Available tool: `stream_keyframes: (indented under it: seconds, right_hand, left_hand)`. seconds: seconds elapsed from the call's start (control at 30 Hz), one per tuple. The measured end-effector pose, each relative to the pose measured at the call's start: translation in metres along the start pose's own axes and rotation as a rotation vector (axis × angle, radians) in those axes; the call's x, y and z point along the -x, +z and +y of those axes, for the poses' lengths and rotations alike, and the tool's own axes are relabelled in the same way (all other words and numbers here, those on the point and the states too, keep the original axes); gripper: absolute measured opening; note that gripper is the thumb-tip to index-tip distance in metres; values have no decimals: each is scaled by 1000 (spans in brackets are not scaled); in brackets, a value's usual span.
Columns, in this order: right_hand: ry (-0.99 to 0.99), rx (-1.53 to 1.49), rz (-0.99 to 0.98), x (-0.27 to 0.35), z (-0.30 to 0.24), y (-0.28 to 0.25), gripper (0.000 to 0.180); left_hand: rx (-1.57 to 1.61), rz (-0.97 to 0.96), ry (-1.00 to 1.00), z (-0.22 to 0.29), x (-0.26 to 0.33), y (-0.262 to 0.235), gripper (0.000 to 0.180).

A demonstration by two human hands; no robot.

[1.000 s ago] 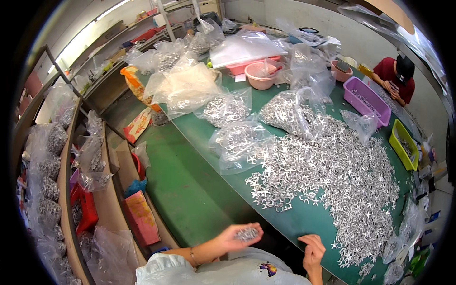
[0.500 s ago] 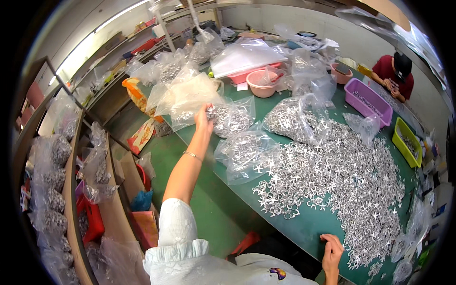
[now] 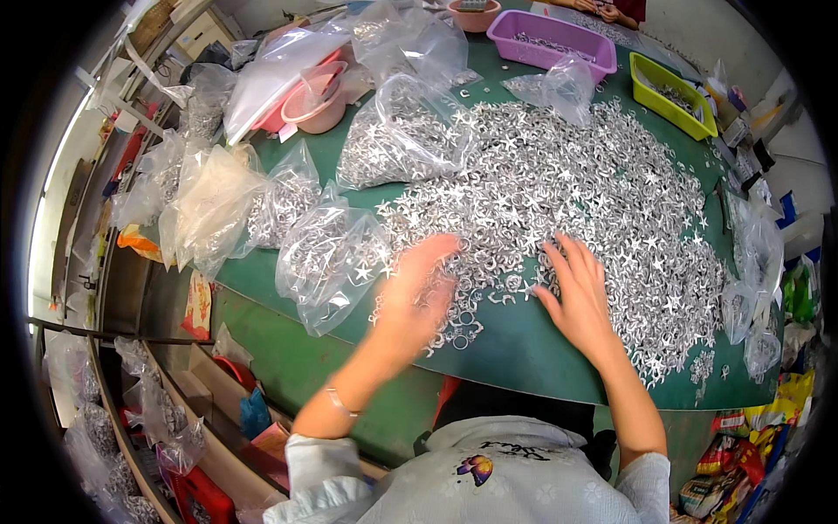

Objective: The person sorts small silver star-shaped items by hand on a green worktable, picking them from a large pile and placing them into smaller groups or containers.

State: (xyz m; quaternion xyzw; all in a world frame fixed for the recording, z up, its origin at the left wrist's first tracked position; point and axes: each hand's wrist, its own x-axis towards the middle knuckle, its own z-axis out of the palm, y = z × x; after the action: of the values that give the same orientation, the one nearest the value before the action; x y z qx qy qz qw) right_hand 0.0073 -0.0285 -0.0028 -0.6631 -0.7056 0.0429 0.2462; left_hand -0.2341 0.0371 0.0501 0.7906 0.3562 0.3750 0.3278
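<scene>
Both hands are in at the near edge of the heap, and the left hand (image 3: 412, 297) is a blur! Its fingers arch over the silvery pieces, partly bent; whether they have hold of anything, I can't make out. The right hand (image 3: 578, 301) is crisper: fingers fanned, thumb well apart, nothing visibly gripped, tips right at the edge of the heap (image 3: 559, 188). That heap spreads between the two sets of fingers, far out beyond them, and off to the right of the right ones.

How does it handle? Each piece looks light, stiff and metallic, slick enough to skid over the green table (image 3: 524, 349) just short of the fingertips. Star arms and curved ends probably snag, so a scoop may come up tangled, and a big one weighty. Breakage seems unlikely; scratches, maybe. For a single piece, pinch a star's middle or a ring's rim; for many, rake from the near edge into a cupped palm.

And what's lost to view? Whatever lies under the left palm, and every lower layer. Left of the left fingers, a clear bag (image 3: 319, 258) glares and creases over its contents; so does the bigger bag (image 3: 397, 148) beyond them. Far past the right fingertips, the upper edge crops a co-worker (image 3: 628, 7).
</scene>
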Motion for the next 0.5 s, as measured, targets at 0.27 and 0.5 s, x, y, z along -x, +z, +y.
stream_keyframes:
  seconds: [0.27,0.5]
  right_hand:
    - [-210,120,-308,21,6,0,54]
    - [-104,-186,-133,54,26,-12,51]
  left_hand:
    - [-760,-194,27,-52,-11,95,52]
    - [-586,-295,176,-23,16,98,47]
